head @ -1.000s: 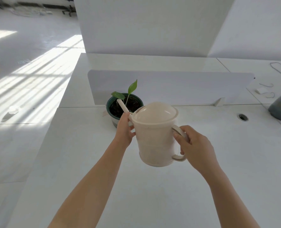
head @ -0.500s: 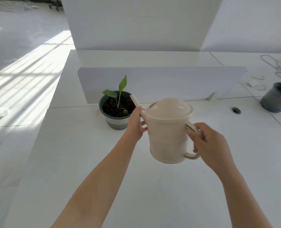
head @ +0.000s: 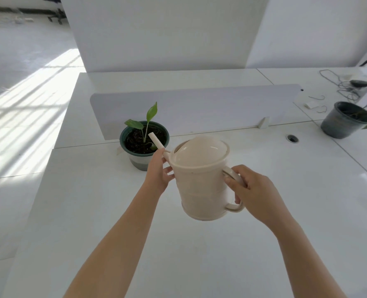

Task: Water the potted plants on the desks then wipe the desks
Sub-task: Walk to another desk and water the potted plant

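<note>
I hold a cream watering can (head: 201, 179) above the white desk (head: 92, 211). My right hand (head: 251, 192) grips its handle. My left hand (head: 158, 174) steadies the can's left side at the base of the spout, fingers against the body. The spout's tip reaches over the soil of a green potted plant (head: 144, 145) with a small seedling, which stands by the low white divider (head: 199, 104). A second, dark grey potted plant (head: 343, 120) stands on the neighbouring desk at the right.
A cable hole (head: 292, 138) sits in the desk right of the can. Cables, hooks and small items (head: 346, 87) lie at the far right. A tall white partition (head: 163, 33) rises behind the desks. Sunlit floor lies to the left.
The can has shifted right and back a little from the green pot, its spout still over the soil. The view has swung so the grey pot at the right shows more fully.
</note>
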`<move>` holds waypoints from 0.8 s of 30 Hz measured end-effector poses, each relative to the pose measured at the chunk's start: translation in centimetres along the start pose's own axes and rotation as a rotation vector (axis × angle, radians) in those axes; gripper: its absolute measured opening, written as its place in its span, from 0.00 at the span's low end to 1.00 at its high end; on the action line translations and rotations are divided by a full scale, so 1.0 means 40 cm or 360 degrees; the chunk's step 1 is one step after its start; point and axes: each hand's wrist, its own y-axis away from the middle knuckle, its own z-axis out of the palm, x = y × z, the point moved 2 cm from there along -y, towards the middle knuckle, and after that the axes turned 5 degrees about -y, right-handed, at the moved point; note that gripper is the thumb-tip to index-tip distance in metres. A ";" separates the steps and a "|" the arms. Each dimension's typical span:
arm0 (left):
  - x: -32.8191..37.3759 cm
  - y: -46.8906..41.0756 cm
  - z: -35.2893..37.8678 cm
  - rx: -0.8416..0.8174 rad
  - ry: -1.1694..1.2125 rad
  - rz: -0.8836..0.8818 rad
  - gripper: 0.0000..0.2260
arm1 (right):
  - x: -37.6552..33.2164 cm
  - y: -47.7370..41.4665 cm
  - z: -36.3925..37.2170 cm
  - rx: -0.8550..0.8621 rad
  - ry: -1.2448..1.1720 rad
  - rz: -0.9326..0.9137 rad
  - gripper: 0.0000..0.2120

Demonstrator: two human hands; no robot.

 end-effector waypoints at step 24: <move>-0.059 0.280 -0.353 0.0460 -0.0151 0.0519 0.16 | 0.125 0.098 0.226 -0.0483 -0.0449 0.0068 0.04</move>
